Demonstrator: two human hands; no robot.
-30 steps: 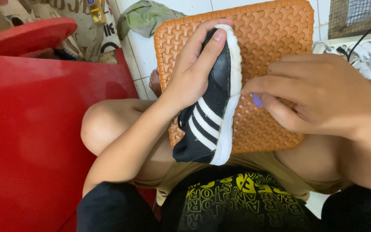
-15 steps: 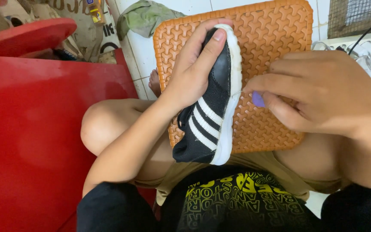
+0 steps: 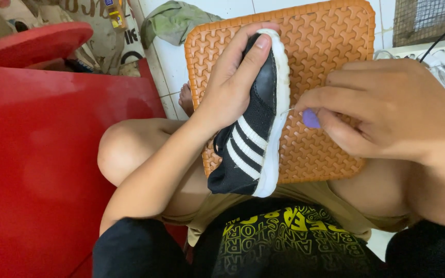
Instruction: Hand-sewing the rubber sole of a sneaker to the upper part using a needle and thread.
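While in two hands, one shoe

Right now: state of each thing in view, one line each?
left hand: gripping the shoe.
shoe: black, white sole, held on its side.
right hand: pinching a purple-handled tool at the sole.
orange mat: flat, under the shoe.
green cloth: crumpled on the floor.

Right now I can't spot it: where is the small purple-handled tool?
Right of centre, the purple-handled tool is pinched in the right hand, beside the black shoe's white sole.
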